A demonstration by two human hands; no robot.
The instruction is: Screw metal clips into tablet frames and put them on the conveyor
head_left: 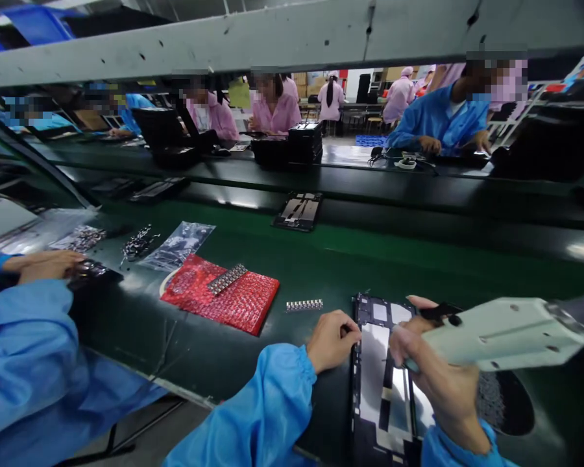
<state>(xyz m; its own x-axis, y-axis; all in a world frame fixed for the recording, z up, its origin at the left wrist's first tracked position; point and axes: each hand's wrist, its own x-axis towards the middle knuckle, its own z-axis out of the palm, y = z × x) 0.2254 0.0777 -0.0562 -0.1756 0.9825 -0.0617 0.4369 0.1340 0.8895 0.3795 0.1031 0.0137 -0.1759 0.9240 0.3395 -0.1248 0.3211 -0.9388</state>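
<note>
A tablet chassis [374, 357] lies back-side up on the green bench in front of me, its inner metal plates and dark strips exposed. My right hand [435, 373] is wrapped round a pale green electric screwdriver [506, 334], its front end over the chassis; the tip is hidden by my fingers. My left hand [334, 340] rests at the chassis's left edge with curled, pinched fingers; whatever is between them cannot be made out. Left of it lies a short strip of small metal parts [304, 305]. Another such strip [226, 279] sits on a red bubble-wrap bag [219, 301].
A clear plastic bag [179, 245] and piles of small dark parts [139, 244] lie to the left, near a co-worker's hands [43, 264]. Another tablet chassis [299, 211] is farther back. A black oval pad [505, 402] lies at right. A metal beam [272, 35] crosses overhead.
</note>
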